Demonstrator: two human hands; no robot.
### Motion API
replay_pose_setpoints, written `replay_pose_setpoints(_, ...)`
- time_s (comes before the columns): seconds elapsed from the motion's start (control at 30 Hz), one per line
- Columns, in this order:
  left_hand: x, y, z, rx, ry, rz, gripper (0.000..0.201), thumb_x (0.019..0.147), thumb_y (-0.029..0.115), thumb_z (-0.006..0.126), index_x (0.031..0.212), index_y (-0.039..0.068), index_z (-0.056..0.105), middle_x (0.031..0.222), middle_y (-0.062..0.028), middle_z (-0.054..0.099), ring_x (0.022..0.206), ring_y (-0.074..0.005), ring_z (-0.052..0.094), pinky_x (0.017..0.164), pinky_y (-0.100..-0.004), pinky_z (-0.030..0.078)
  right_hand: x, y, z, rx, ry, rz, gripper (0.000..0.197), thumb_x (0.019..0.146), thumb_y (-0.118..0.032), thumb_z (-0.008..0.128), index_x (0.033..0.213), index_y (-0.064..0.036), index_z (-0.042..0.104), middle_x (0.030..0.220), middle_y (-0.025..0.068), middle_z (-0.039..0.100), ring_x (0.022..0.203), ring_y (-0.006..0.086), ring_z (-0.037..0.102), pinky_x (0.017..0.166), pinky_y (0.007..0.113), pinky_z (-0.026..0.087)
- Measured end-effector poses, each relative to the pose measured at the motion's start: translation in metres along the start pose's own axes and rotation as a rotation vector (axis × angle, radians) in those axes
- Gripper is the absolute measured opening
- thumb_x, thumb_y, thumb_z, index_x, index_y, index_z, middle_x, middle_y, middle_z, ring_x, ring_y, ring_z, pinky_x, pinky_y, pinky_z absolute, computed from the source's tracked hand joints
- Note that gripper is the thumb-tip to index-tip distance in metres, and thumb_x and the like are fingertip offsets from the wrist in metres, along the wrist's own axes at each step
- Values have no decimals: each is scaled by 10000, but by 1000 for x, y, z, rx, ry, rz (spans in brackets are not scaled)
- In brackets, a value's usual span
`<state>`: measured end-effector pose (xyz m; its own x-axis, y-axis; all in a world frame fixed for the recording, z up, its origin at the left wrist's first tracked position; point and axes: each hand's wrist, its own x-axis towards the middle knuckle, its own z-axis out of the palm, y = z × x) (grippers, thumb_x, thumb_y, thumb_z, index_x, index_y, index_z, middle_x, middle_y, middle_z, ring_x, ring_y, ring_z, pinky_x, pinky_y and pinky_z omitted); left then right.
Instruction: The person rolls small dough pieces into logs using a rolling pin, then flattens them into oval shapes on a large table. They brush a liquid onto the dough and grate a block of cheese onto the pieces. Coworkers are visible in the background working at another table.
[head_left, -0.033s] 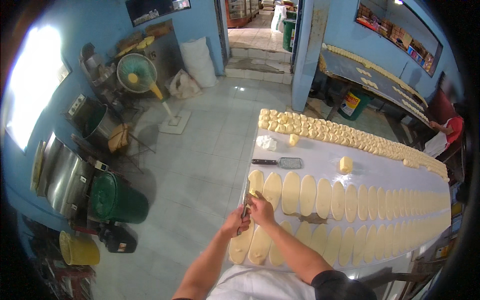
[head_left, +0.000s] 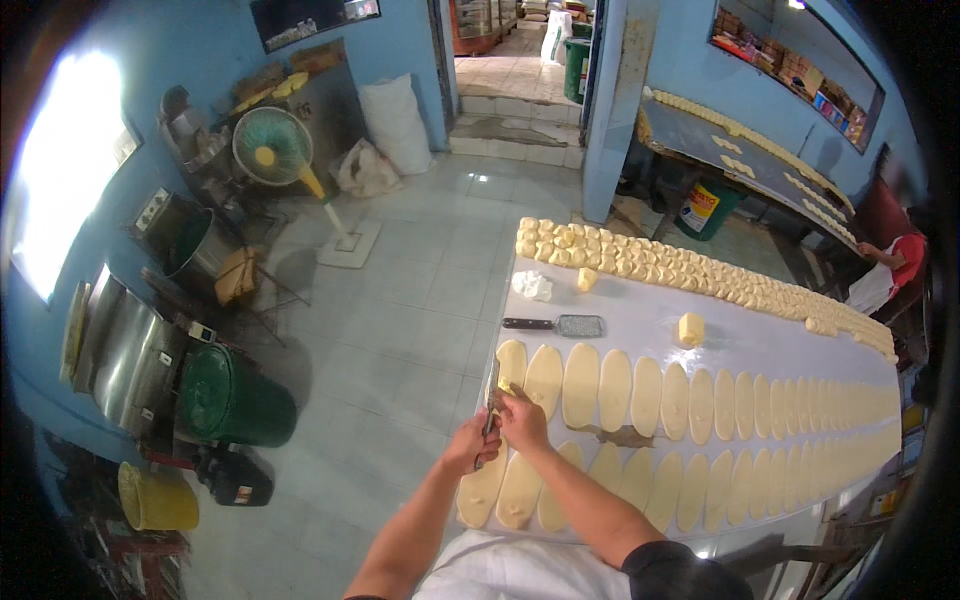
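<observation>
My left hand [head_left: 468, 443] is closed around the dark handle of a hand grater [head_left: 492, 385], seen nearly edge-on. Against its metal side, my right hand [head_left: 521, 420] pinches a small yellow piece of cheese [head_left: 506, 386], mostly covered by the fingers. Both hands are over the near-left corner of the table, above flat oval dough pieces [head_left: 581, 388] laid in two long rows. A few bits lie on the nearest ovals. Farther back rests a second grater [head_left: 578, 325] with a dark handle. A yellow block [head_left: 691, 328] and a smaller yellow chunk [head_left: 587, 280] sit beyond it.
Rows of dough balls [head_left: 650, 262] line the table's far edge, near crumpled white plastic [head_left: 533, 286]. A standing fan [head_left: 272, 148], a green bin [head_left: 235, 392] and a yellow bucket [head_left: 158, 497] are to the left. Another person [head_left: 890, 265] is beside a second dough-covered table [head_left: 740, 150].
</observation>
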<state>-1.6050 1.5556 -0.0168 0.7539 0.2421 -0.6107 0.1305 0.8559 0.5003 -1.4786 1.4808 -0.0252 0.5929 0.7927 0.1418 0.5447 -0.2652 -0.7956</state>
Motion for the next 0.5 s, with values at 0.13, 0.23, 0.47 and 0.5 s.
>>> replay_pose_setpoints(0.13, 2, 4, 6, -15, -6, 26, 400, 1102, 432, 294, 973, 108, 490, 651, 31, 359, 482, -82, 299, 398, -248, 260, 1, -10, -8, 33, 18, 41, 236, 871, -126, 637, 1078, -97, 747, 1025, 161, 717, 921, 338, 693, 760, 446, 548)
replay_pose_setpoints(0.23, 0, 7, 9, -23, 18, 35, 405, 1101, 432, 308, 979, 100, 505, 644, 30, 363, 479, -84, 311, 398, -252, 264, 5, -13, -7, 138, -46, 196, 176, 882, -146, 659, 1013, -86, 760, 940, 155, 728, 865, 318, 704, 753, 428, 545)
replay_pose_setpoints(0.47, 3, 1, 0, -15, 19, 33, 439, 1096, 457, 337, 1007, 74, 532, 636, 31, 354, 470, -89, 313, 397, -256, 269, 10, -8, 2, 194, 30, 215, 214, 920, -181, 647, 1064, -67, 756, 938, 168, 741, 882, 310, 722, 788, 394, 554)
replay_pose_setpoints(0.5, 4, -1, -5, -24, 20, 39, 444, 1095, 461, 338, 1010, 71, 532, 636, 31, 352, 471, -89, 312, 398, -257, 269, 10, -14, 2, 239, -14, 238, 220, 921, -180, 645, 1072, -64, 755, 947, 172, 741, 895, 311, 722, 800, 394, 555)
